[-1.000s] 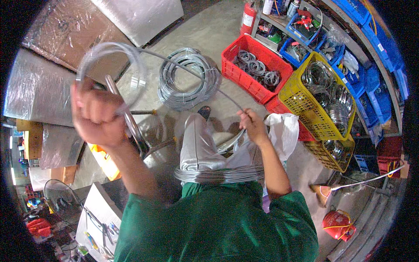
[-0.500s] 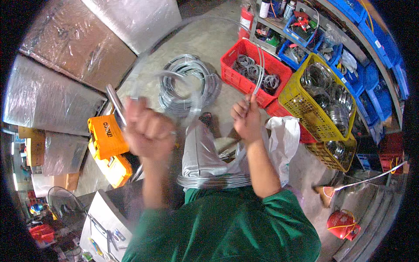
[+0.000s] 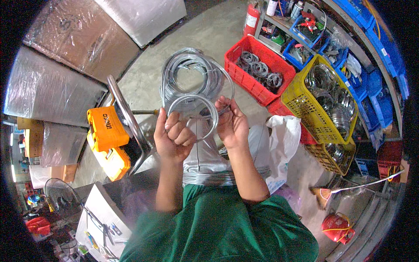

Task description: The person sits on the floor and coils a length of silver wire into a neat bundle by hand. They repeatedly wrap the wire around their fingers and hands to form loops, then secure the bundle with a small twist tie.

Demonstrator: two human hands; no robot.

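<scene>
A small loop of silver wire is held up between my hands. My left hand is closed with curled fingers on its left side. On its right side my right hand has its fingers bent around the wire, thumb up. A longer strand arcs out beyond both hands, over a large coil of wire on the floor. Across my lap, at the hem of my green shirt, lies a ring of wire. My legs are in grey cloth below the hands.
At the right stand a red crate and a yellow crate, both holding small wire coils. Blue bins fill shelves behind. A curved metal tube and orange cases are on the left. A white bag hangs by my right arm.
My left hand has come down and toward the right, and my right hand has moved left and lower. The wire between them now forms a small loop instead of a wide blurred arc.
</scene>
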